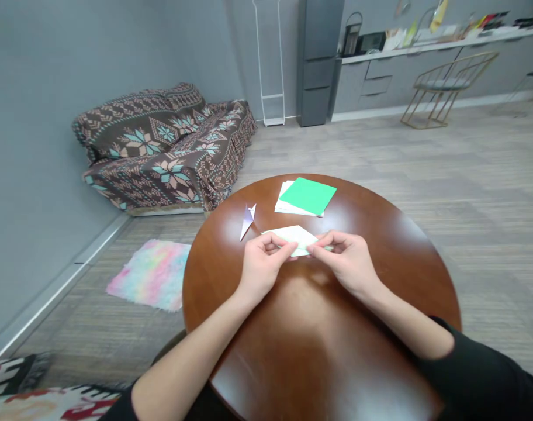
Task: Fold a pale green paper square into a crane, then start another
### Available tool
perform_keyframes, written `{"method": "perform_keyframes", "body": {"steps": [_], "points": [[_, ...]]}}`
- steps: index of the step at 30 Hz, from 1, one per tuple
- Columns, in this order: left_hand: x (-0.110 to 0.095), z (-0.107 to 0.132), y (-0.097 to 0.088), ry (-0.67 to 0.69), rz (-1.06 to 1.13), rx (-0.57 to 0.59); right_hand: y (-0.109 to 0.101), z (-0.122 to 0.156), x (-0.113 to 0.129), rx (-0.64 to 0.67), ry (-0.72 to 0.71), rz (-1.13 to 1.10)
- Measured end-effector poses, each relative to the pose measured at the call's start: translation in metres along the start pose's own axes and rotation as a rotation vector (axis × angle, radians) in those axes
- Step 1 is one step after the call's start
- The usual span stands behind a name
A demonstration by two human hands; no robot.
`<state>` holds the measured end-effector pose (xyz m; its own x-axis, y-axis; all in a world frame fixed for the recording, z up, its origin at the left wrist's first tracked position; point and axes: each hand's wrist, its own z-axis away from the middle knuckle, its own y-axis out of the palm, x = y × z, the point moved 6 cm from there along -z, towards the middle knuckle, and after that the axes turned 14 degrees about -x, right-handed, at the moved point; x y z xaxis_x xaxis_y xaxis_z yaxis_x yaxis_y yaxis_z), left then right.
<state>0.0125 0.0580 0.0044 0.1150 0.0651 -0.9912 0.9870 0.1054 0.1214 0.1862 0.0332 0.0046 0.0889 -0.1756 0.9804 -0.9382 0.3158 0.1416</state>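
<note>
A partly folded sheet of paper (298, 234), white with a pale green tint along its near edge, is held just over the round table. My left hand (266, 256) pinches its near left part between thumb and fingers. On the near right part, my right hand (344, 257) pinches it the same way, thumb on top. The fingertips hide part of the near edge. A small folded paper figure (248, 221), white and pale purple with a pointed end, lies to the left beyond my left hand.
A stack of square paper with a green sheet (309, 196) on top lies at the far side of the brown round table (301, 351). Beyond are a covered sofa (174, 146), a fluffy rug (155, 273), a metal chair (444, 85) and a kitchen counter (407, 49).
</note>
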Motion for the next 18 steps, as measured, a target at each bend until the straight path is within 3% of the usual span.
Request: {"method": "perform_keyframes", "body": {"steps": [7, 14, 18], "points": [[-0.003, 0.001, 0.001, 0.031, -0.028, 0.001, 0.001, 0.001, -0.002, 0.020, 0.017, 0.031], [-0.001, -0.003, -0.005, 0.025, -0.076, -0.033, -0.001, 0.001, -0.013, 0.058, 0.173, 0.133], [0.012, -0.011, -0.007, -0.024, -0.153, 0.009, 0.005, 0.009, -0.019, 0.213, 0.265, 0.282]]}}
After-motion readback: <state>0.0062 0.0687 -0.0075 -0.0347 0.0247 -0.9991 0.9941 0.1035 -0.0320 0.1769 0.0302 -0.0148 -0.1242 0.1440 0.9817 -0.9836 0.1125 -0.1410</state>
